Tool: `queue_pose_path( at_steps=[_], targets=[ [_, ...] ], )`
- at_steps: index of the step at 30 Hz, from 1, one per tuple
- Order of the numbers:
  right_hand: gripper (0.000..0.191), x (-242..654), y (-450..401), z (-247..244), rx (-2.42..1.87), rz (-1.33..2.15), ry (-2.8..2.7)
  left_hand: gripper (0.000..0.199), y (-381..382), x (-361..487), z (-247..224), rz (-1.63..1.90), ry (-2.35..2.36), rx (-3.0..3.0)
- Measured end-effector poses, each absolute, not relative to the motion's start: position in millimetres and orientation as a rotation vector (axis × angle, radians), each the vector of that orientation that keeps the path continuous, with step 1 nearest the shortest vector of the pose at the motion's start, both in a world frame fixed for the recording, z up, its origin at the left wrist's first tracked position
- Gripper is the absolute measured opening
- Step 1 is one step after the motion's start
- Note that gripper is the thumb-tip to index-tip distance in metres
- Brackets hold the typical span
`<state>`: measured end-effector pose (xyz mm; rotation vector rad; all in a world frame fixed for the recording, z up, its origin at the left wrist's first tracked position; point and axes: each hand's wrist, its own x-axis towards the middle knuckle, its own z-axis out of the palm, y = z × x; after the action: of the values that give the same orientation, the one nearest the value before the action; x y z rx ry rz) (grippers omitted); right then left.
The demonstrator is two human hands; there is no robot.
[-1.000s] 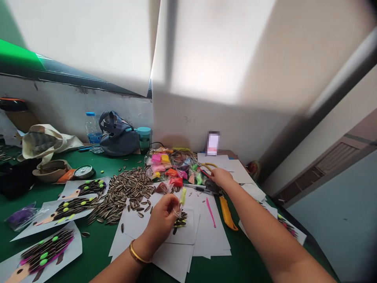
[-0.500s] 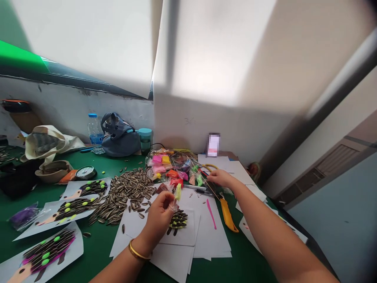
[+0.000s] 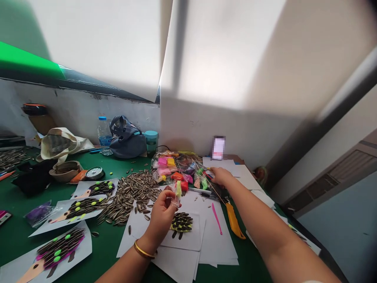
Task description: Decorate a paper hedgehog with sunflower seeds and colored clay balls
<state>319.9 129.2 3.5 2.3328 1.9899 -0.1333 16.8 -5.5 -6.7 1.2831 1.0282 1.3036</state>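
Observation:
My left hand (image 3: 163, 209), with a gold bangle at the wrist, pinches a small clear packet of yellow-green clay (image 3: 178, 190). It is above a white card bearing a seed-covered hedgehog shape (image 3: 182, 222). My right hand (image 3: 221, 177) reaches to the far side of the papers, beside the bags of coloured clay and the scissors; its fingers are bent together, and what they hold, if anything, is too small to make out. A pink plastic tool (image 3: 217, 219) lies on the white sheets, with a yellow-handled cutter (image 3: 235, 224) at their right.
Sunflower seeds (image 3: 135, 192) are heaped left of the papers. Three finished hedgehog cards (image 3: 85, 245) lie at the left. Packets of coloured clay (image 3: 165, 165), a blue bag (image 3: 128, 143), a bottle (image 3: 103, 135) and a phone (image 3: 218, 148) are at the back.
The view has shifted slightly left, so things appear further right. My right hand has changed its finger pose near the scissors. My left hand still holds the packet.

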Motion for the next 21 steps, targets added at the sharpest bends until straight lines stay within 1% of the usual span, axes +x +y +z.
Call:
queue_pose_path(
  at_steps=[7,10,13,17,21],
  targets=[
    [0.071,310.0,125.6,6.1,2.372,-0.016,1.961,0.024,-6.9,17.1,-1.6,1.336,1.021,1.207],
    [0.072,310.5,125.4,15.3,2.376,0.007,1.998,0.024,-7.3,16.6,0.4,1.345,1.014,1.184],
    [0.07,313.1,123.2,28.8,2.418,0.039,2.037,0.024,-7.3,15.9,1.7,1.349,1.002,1.176],
    [0.067,320.2,114.4,49.3,2.606,0.086,2.02,0.025,-6.1,14.9,2.3,1.372,0.991,1.151],
    [0.059,324.9,98.1,69.3,2.806,0.05,2.058,0.029,-2.9,15.0,2.3,1.419,0.964,1.099]
  ],
)
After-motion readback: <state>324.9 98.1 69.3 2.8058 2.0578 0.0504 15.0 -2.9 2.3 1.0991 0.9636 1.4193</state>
